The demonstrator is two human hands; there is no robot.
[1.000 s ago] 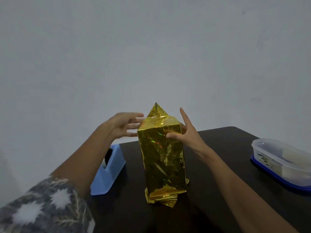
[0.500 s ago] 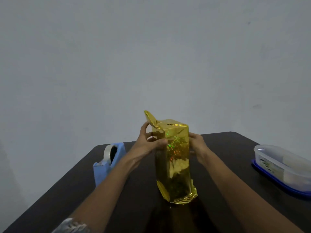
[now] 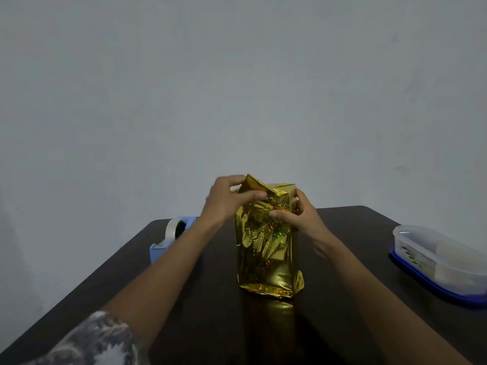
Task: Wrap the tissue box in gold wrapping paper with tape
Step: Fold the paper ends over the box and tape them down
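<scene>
The tissue box (image 3: 266, 248), covered in shiny gold wrapping paper, stands on end in the middle of the dark table (image 3: 210, 312). My left hand (image 3: 226, 200) grips its upper left corner, thumb across the front, fingers curled over a raised paper flap at the top. My right hand (image 3: 297, 214) holds the upper right side, thumb pressed on the front face, fingers behind the box. Loose paper folds flare out at the bottom end. A blue tape dispenser (image 3: 168, 239) with a white roll sits at the table's left edge.
A clear plastic container (image 3: 437, 256) on a blue lid lies at the right edge of the table. A plain grey wall rises behind the table. My patterned sleeve (image 3: 92, 341) shows at the bottom left.
The box has been turned and brought closer. My left hand moved from the far side onto the top flap, and the flap is bent lower. My right thumb came round onto the front face.
</scene>
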